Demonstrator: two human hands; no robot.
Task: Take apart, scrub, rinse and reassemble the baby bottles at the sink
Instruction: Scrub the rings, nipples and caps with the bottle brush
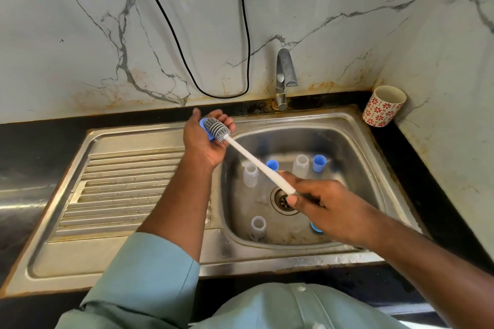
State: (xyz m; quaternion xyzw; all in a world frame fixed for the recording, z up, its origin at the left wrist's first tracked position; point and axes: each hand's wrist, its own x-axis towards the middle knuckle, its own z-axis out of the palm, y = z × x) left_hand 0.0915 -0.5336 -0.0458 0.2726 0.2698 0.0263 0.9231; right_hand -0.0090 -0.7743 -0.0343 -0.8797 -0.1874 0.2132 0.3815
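Scrubbing seems to be the step in hand, and it turns on how the long white-handled bottle brush with the grey silicone bristle head (217, 127) lies between the two hands. Its long axis runs on a diagonal from the far left rim of the steel sink basin (355, 125) down toward the drain. The left hand (205, 139) is raised over that rim, fingers curled round a small blue plastic bottle part (207, 129), with the bristle head pressed against it in the palm. The right hand (320, 203) hangs over the middle of the basin, fingers wrapped round the near end of the handle. So the part being cleaned lies up and to the left of the right hand, straight along the handle.

The rest waits on the basin floor: clear plastic bottle bodies (250, 174) standing open-mouthed at the far and near left, and blue plastic caps (319, 163) toward the far right. The right hand is nearer to these. The steel tap (286, 72) shows no water running.
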